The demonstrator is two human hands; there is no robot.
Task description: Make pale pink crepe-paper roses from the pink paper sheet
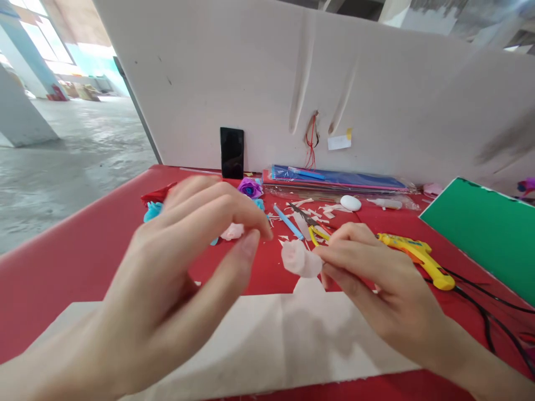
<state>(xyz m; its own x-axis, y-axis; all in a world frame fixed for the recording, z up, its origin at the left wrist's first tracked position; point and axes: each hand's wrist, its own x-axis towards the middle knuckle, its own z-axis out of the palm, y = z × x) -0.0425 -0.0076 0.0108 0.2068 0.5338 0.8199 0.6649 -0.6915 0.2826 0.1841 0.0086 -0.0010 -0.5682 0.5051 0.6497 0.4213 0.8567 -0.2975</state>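
Observation:
My right hand (376, 284) pinches the base of a small pale pink paper flower (297, 259) between thumb and fingertips. Its rolled, rose-like head points left, above the near edge of the red table. Left of the flower hovers my left hand (188, 262), slightly blurred, its fingers curved and the thumb apart from them, with nothing visible in between. A pale petal-shaped piece (309, 287) shows just below the flower, at the far edge of a whitish sheet (259, 340). Behind my left fingers lies another pale pink flower (233, 231), partly covered.
A yellow glue gun (418, 256) with black cable lies right, near a green board (485, 234). Yellow-handled scissors (311, 225), a light-blue stick (288, 221), paper scraps and a white oval (350, 203) lie beyond. A purple flower (250, 188) sits before a phone (232, 153).

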